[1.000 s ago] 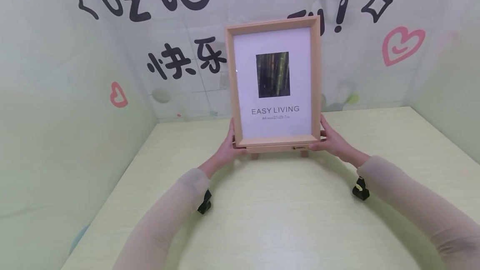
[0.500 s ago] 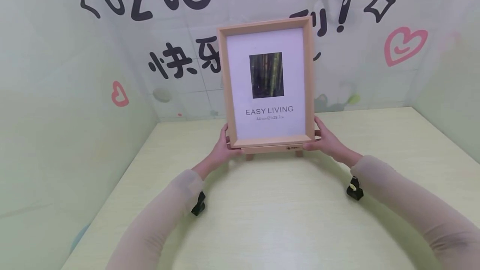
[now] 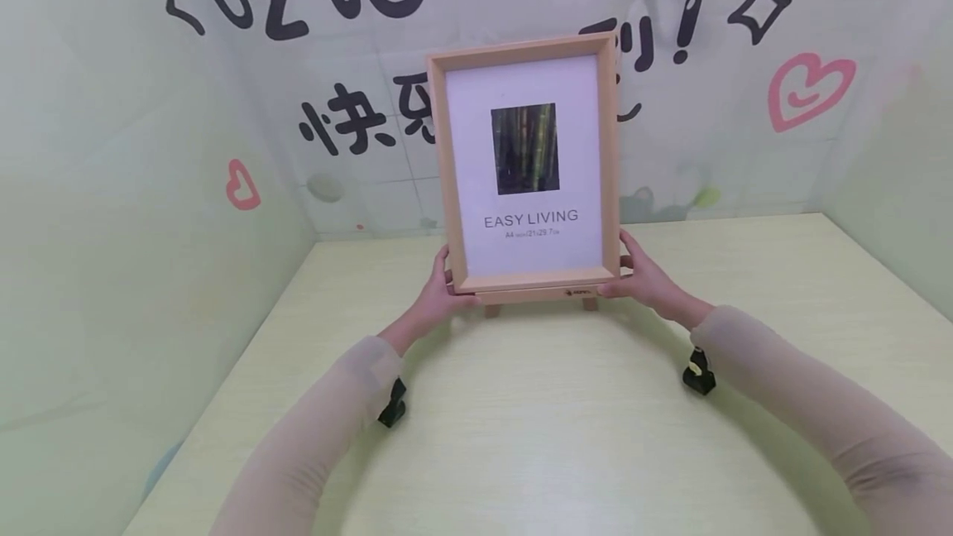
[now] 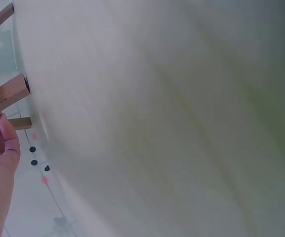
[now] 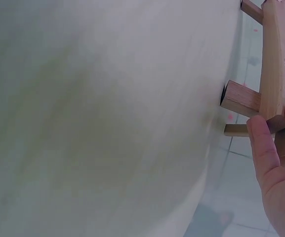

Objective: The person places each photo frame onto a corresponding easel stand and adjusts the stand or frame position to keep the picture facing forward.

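Observation:
A light wood picture frame (image 3: 532, 255) stands upright in the head view, leaning back slightly on a small wooden easel (image 3: 521, 296). It holds a white sheet with a dark bamboo picture and the words "EASY LIVING". My left hand (image 3: 434, 302) grips the left end of the easel's ledge, at the frame's lower left corner. At the other end my right hand (image 3: 655, 284) holds the ledge by the lower right corner. In the right wrist view, fingers (image 5: 263, 145) touch the ledge end above a short easel leg (image 5: 241, 98). The frame hides most of the easel.
The pale tabletop (image 3: 521, 404) runs back to a wall covering (image 3: 372, 189) with large black characters and pink hearts. Pale side walls (image 3: 112, 230) close in the left and right. A black strap piece (image 3: 698, 372) hangs under each wrist.
Both hands have shifted the frame and easel to the left, mostly in the first half second and only slightly since. Their hold looks the same.

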`<state>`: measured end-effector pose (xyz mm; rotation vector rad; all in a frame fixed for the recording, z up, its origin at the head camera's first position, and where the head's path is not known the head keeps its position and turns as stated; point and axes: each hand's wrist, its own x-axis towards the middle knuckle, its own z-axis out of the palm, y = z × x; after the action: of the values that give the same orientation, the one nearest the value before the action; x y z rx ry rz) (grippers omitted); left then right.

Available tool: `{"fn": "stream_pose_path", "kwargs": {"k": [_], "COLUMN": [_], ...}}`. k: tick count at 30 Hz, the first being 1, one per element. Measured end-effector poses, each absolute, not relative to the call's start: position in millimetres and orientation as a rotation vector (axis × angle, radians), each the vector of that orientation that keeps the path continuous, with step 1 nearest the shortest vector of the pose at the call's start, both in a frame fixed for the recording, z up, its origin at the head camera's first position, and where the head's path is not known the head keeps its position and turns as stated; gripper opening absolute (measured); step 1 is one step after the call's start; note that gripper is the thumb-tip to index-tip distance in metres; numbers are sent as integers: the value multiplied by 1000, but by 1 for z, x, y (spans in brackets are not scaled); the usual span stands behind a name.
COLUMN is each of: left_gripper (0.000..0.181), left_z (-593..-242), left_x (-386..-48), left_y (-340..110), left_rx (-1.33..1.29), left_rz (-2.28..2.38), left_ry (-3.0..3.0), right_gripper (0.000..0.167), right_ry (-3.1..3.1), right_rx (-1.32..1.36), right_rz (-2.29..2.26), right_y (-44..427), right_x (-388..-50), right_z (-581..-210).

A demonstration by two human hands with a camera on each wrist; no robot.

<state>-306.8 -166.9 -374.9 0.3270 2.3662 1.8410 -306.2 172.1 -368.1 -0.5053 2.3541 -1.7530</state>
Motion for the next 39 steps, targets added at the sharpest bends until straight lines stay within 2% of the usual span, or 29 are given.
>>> {"fn": "stream_pose_path", "kwargs": {"k": [39], "left_gripper": [105], "left_z": [-372], "left_x": [-302], "left_y": [-186], "left_rx": [356], "left_rz": [1811], "left_ry": [2356], "right_gripper": [102], "right_ry": [2318], "right_rx": [-498], "right_rz": [-1748], "right_y": [156], "right_x": [-306], "right_z": [-369]}}
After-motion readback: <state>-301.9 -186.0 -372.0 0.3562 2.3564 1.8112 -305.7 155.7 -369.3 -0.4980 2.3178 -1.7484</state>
